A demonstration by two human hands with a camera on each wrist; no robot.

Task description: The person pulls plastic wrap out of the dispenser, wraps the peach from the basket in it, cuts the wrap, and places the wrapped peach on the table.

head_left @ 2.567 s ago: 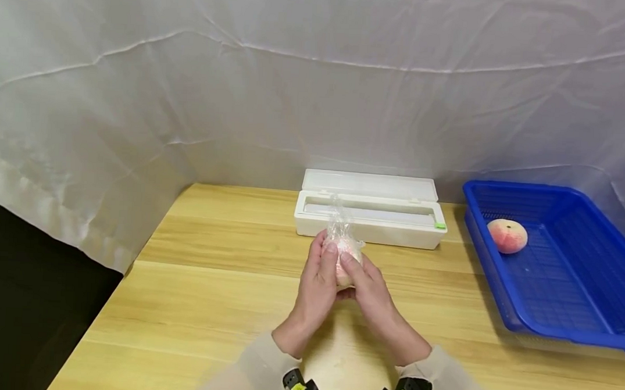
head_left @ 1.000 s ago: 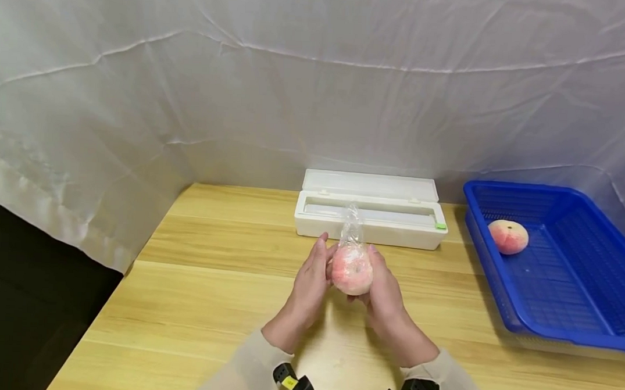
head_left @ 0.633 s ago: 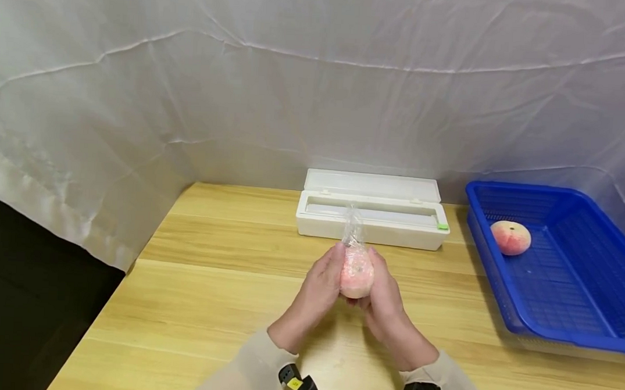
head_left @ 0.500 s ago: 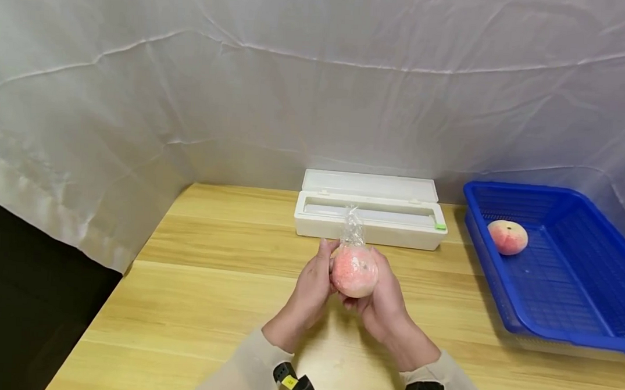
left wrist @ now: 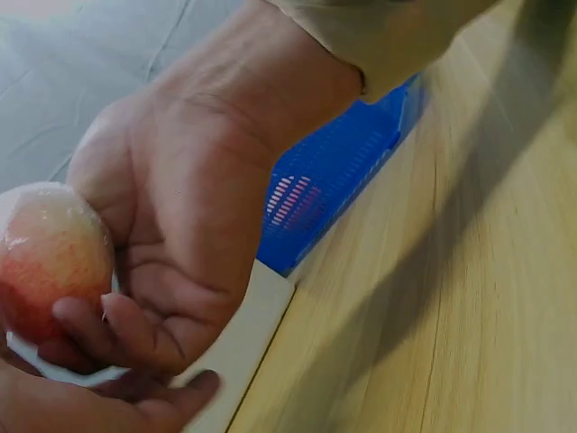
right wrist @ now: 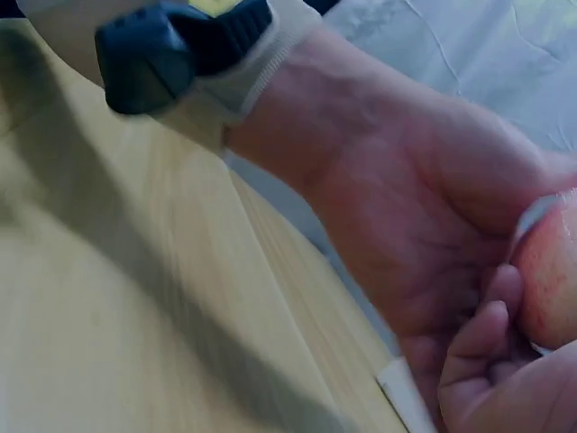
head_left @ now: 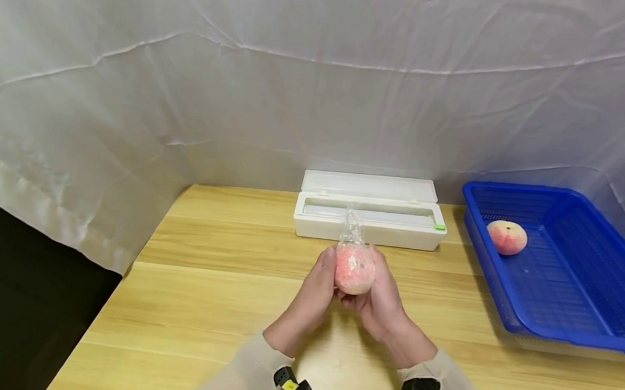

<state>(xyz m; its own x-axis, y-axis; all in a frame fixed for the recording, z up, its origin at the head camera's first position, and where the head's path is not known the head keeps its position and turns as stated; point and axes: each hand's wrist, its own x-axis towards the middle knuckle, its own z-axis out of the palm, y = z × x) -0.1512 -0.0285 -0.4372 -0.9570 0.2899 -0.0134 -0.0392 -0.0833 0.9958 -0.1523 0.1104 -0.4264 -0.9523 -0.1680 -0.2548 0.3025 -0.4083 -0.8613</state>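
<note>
A pink and cream peach (head_left: 355,272) wrapped in clear plastic film is held above the middle of the table. A twisted tail of film (head_left: 352,227) stands up from its far side. My left hand (head_left: 310,294) grips the peach from the left, its thumb along the side. From the right, my right hand (head_left: 383,300) cups it, with fingers curled underneath. Both wrist views show curled fingers touching the peach (left wrist: 54,257). Its underside is partly hidden by the fingers.
Behind the hands lies a long white box (head_left: 368,233), lid raised, with a roll inside and a small green piece (head_left: 440,227) at its right end. A blue plastic basket (head_left: 507,296) stands at the right, holding another peach (head_left: 507,237). Grey cloth (head_left: 316,102) hangs behind the table.
The peach has been turned and tilted between the hands. Both thumbs lay across it at first and now sit at its sides. Half a second ago the left thumb stood away from it.
</note>
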